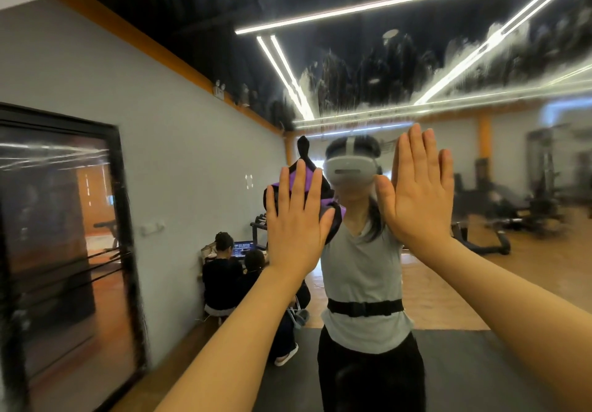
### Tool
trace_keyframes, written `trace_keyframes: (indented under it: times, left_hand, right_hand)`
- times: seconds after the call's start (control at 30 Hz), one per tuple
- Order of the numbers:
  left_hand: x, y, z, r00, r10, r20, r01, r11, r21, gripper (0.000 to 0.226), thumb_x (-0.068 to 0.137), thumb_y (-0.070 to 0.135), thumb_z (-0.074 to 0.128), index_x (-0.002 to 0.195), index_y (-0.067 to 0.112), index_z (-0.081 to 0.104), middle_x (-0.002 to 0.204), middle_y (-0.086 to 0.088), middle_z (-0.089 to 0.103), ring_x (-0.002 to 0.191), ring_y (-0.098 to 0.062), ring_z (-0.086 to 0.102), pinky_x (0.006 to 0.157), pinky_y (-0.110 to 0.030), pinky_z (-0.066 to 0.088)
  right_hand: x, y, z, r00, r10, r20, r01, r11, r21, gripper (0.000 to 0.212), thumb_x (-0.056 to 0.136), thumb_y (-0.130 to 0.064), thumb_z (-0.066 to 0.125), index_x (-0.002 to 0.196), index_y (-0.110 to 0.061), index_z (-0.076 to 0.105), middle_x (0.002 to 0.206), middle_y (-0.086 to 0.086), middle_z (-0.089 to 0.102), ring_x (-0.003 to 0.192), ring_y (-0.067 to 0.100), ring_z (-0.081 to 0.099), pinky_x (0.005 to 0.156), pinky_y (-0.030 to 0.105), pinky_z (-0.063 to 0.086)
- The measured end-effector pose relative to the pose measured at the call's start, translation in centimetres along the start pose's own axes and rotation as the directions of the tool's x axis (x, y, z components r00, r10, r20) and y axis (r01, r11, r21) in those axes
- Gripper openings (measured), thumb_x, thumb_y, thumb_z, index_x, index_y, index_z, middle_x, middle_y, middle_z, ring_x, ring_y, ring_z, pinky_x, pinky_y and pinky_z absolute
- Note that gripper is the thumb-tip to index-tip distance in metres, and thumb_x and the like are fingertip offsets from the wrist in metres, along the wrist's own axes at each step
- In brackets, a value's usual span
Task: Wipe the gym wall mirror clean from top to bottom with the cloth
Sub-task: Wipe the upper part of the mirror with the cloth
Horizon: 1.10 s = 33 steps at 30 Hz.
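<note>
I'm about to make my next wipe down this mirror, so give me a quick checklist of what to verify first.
1. Cloth under the left hand, pressed flat by straight fingers: ok.
2. Cloth spread flat: not ok, it is bunched, with corners sticking out.
3. Right hand free of the cloth, open flat beside it: ok.
4. Top of the mirror clean: not ok, streaky smears show across the upper glass.
5. Cloth damp enough: cannot tell.

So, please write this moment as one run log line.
left hand: flat on cloth against mirror | right hand: flat on mirror, bare | smears: upper glass
</note>
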<state>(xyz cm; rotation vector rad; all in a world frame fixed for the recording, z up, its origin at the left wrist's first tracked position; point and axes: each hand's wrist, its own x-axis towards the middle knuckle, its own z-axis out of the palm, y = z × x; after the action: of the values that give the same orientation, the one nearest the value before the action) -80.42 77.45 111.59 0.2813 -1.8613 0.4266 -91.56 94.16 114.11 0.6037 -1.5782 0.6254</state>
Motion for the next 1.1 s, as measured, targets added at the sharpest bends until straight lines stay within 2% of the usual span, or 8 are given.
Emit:
trace_keyframes:
  times: [0.17,0.37,0.57,0.7,0.8,1.0,1.1]
  left_hand:
    - [0.1,-0.2,0.1,1.0,0.014,-0.007,-0.014,1.0,-0.026,0.067,0.098,0.051,0.027,0.156,0.017,0.021,0.163,-0.014,0.024,0.15,-0.035,0.02,0.118,-0.051,0.015]
    - [1.7,-2.7,-0.2,0.997,0.071,-0.022,-0.072,0.997,-0.024,0.067,0.099,0.051,0.027,0.156,0.017,0.018,0.163,-0.013,0.022,0.15,-0.034,0.018,0.118,-0.05,0.013]
    - [6.5,-7.1,-2.2,0.999,0.039,-0.014,-0.04,0.998,-0.043,0.069,0.099,0.052,0.017,0.158,0.016,0.022,0.165,-0.013,0.018,0.152,-0.034,0.013,0.12,-0.049,0.009]
    - [11.4,-8.8,-3.9,0.999,-0.006,-0.046,0.004,0.998,-0.058,0.062,0.105,0.048,0.026,0.159,0.019,0.017,0.167,-0.01,0.011,0.153,-0.032,0.006,0.122,-0.049,0.005]
    - [13.1,-9.3,-4.2,0.998,-0.002,-0.065,-0.001,0.998,-0.055,0.062,0.104,0.048,0.025,0.159,0.02,0.018,0.167,-0.009,0.012,0.153,-0.032,0.007,0.122,-0.047,0.004]
    - [10.1,-9.4,-3.0,0.993,0.054,-0.108,-0.066,0.992,-0.112,0.067,0.1,0.052,0.018,0.156,0.018,0.029,0.164,-0.011,0.023,0.152,-0.035,0.016,0.121,-0.05,0.009]
    - [6.8,-9.8,-1.9,0.986,0.129,-0.102,-0.142,0.981,-0.131,0.065,0.1,0.049,0.024,0.155,0.017,0.03,0.164,-0.012,0.022,0.152,-0.035,0.015,0.121,-0.052,0.009]
  right_hand:
    - [0.0,-1.1,-0.5,0.999,-0.04,-0.002,0.04,0.998,0.037,0.071,0.103,-0.048,0.026,0.158,-0.004,0.015,0.166,0.014,0.009,0.154,0.029,0.007,0.124,0.042,-0.002]
    - [-0.6,-6.5,0.5,0.989,-0.142,-0.046,0.146,0.984,0.098,0.066,0.103,-0.04,0.032,0.156,-0.002,0.026,0.164,0.017,0.019,0.152,0.031,0.016,0.124,0.044,0.005]
    - [-1.3,-10.4,2.5,0.995,-0.071,-0.074,0.078,0.992,0.099,0.064,0.104,-0.04,0.029,0.154,-0.001,0.029,0.162,0.017,0.025,0.152,0.03,0.018,0.125,0.04,-0.001]
    - [-1.8,-11.1,3.4,0.996,-0.042,-0.079,0.042,0.999,-0.006,0.064,0.104,-0.041,0.029,0.155,-0.002,0.028,0.163,0.017,0.024,0.152,0.029,0.017,0.124,0.044,0.002]
    - [-1.9,-11.0,3.6,0.997,-0.045,-0.065,0.043,0.998,-0.036,0.065,0.104,-0.042,0.03,0.156,-0.004,0.025,0.164,0.016,0.022,0.153,0.028,0.015,0.124,0.045,0.003]
    - [-2.0,-11.1,3.7,0.999,-0.027,-0.04,0.026,0.999,-0.033,0.066,0.104,-0.045,0.026,0.157,-0.005,0.021,0.165,0.014,0.016,0.154,0.026,0.01,0.125,0.047,0.005]
    - [-2.1,-11.2,3.7,0.999,-0.028,-0.035,0.027,0.999,-0.026,0.066,0.104,-0.045,0.026,0.157,-0.005,0.019,0.166,0.013,0.015,0.154,0.026,0.01,0.125,0.047,0.005]
